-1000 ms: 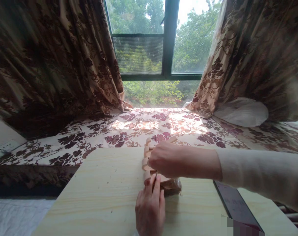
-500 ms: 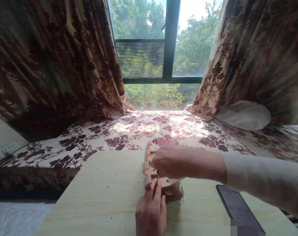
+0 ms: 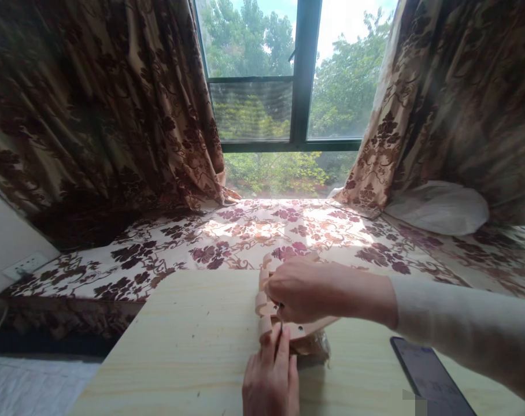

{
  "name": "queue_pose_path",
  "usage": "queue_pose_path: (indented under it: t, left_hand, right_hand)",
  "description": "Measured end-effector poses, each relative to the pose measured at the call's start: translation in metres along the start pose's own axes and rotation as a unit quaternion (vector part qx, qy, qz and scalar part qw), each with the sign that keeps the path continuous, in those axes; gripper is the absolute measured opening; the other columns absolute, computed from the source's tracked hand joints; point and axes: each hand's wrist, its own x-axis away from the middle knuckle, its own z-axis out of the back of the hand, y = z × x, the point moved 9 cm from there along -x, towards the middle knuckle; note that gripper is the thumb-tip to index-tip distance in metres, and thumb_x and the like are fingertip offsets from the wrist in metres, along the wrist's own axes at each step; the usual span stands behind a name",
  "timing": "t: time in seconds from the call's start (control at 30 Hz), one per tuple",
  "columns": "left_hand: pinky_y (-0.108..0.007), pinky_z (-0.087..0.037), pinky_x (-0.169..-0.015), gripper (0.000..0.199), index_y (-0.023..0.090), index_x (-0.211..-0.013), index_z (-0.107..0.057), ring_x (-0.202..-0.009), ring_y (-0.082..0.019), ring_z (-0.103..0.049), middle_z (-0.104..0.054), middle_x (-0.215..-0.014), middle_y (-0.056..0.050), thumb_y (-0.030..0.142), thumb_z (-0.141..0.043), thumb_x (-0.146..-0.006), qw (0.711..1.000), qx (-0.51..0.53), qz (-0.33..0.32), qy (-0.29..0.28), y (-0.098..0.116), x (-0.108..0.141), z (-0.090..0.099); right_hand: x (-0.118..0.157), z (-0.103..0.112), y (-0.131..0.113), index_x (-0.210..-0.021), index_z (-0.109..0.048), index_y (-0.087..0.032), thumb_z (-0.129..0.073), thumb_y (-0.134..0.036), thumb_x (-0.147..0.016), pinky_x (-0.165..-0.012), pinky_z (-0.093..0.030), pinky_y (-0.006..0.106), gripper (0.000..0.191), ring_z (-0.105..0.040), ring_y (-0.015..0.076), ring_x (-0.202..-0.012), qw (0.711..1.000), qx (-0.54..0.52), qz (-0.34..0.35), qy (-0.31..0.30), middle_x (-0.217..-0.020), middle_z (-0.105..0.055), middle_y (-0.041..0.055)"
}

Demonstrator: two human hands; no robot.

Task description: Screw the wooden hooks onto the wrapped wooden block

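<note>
A small light-wood model (image 3: 266, 300) with several curved, tooth-like pieces along its left side lies on the pale wooden table (image 3: 184, 352). My right hand (image 3: 303, 289) comes in from the right and rests over the model, pinching a thin dark tool whose tip points down at it. At the bottom centre, my left hand (image 3: 271, 381) lies on the table with two fingers pressing the model's near end. A crinkled clear wrapper (image 3: 317, 345) lies under the model's right side. Most of the model is hidden by my right hand.
A dark phone (image 3: 431, 378) lies on the table at the right. Beyond the table is a floral-covered window seat (image 3: 245, 231) with a white cushion (image 3: 440, 207) at the right, brown floral curtains on both sides, and a wall socket (image 3: 26, 264) at the left.
The view has tilted slightly upward, so everything sits a little lower in the picture. Both hands stay on the model, with barely any movement.
</note>
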Motion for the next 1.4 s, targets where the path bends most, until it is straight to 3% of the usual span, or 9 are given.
queue_pose_path:
  t: [0.1, 0.27, 0.5, 0.73, 0.93, 1.17, 1.4]
  left_hand:
    - [-0.031, -0.053, -0.066, 0.037, 0.017, -0.123, -0.05, -0.082, -0.02, -0.064, -0.061, -0.117, -0.007, 0.016, -0.043, -0.087, 1.0, -0.003, 0.016, 0.015, -0.002, 0.001, 0.0]
    - [-0.031, -0.053, -0.066, 0.035, 0.018, -0.122, -0.051, -0.084, -0.02, -0.064, -0.062, -0.116, -0.006, 0.015, -0.042, -0.088, 0.999, 0.001, 0.028, 0.032, -0.002, 0.003, 0.0]
    - [-0.03, -0.053, -0.067, 0.038, 0.018, -0.124, -0.049, -0.083, -0.02, -0.064, -0.062, -0.116, -0.007, 0.014, -0.043, -0.086, 0.999, 0.004, 0.028, 0.04, -0.002, 0.004, -0.001]
    - [-0.031, -0.052, -0.067, 0.038, 0.018, -0.125, -0.049, -0.083, -0.02, -0.064, -0.061, -0.117, -0.008, 0.015, -0.042, -0.087, 0.999, 0.016, 0.036, 0.035, -0.002, 0.003, 0.0]
    - [-0.029, -0.049, -0.071, 0.036, 0.018, -0.123, -0.051, -0.09, -0.019, -0.063, -0.062, -0.116, -0.009, 0.015, -0.042, -0.089, 0.999, 0.025, 0.027, 0.033, -0.001, 0.0, 0.005]
    - [-0.028, -0.05, -0.069, 0.031, 0.014, -0.116, -0.057, -0.086, -0.02, -0.064, -0.064, -0.109, -0.013, 0.017, -0.044, -0.088, 1.0, 0.003, -0.006, 0.02, 0.002, -0.003, 0.009]
    - [-0.027, -0.05, -0.065, 0.024, 0.017, -0.103, -0.063, -0.084, -0.021, -0.065, -0.067, -0.101, -0.01, 0.017, -0.045, -0.087, 1.0, 0.012, 0.005, -0.009, 0.002, -0.006, 0.01]
  right_hand:
    - [0.0, 0.003, 0.003, -0.075, -0.067, -0.013, -0.057, -0.027, -0.073, -0.041, -0.021, 0.025, 0.017, -0.048, 0.0131, -0.049, 1.0, 0.005, -0.005, 0.002, -0.061, -0.064, 0.0075]
    - [0.004, 0.008, -0.003, -0.075, -0.067, -0.014, -0.059, -0.017, -0.069, -0.044, -0.023, 0.025, 0.011, -0.049, 0.0121, -0.052, 0.999, 0.005, 0.038, 0.02, -0.068, -0.066, 0.0071]
    - [0.002, 0.003, -0.001, -0.077, -0.068, -0.012, -0.055, -0.022, -0.072, -0.044, -0.024, 0.026, 0.017, -0.051, 0.0135, -0.051, 1.0, -0.012, 0.004, 0.009, -0.063, -0.065, 0.0088]
    - [0.004, 0.006, -0.004, -0.074, -0.069, -0.013, -0.058, -0.014, -0.072, -0.046, -0.027, 0.026, 0.011, -0.051, 0.0138, -0.054, 0.999, -0.001, 0.038, 0.015, -0.067, -0.066, 0.0082]
    - [0.005, -0.002, -0.003, -0.075, -0.07, -0.013, -0.057, -0.022, -0.074, -0.044, -0.024, 0.026, 0.016, -0.044, 0.012, -0.05, 0.999, -0.015, 0.03, 0.002, -0.062, -0.064, 0.0069]
    - [0.006, -0.003, -0.013, -0.066, -0.067, -0.012, -0.054, -0.014, -0.073, -0.043, -0.021, 0.026, 0.015, -0.032, 0.0092, -0.043, 0.998, -0.016, 0.057, 0.008, -0.054, -0.059, 0.0032]
    - [0.002, -0.001, -0.034, -0.066, -0.062, -0.011, -0.053, -0.01, -0.077, -0.046, -0.025, 0.029, 0.015, -0.041, 0.0112, -0.049, 0.997, 0.012, 0.073, 0.034, -0.063, -0.061, 0.0058]
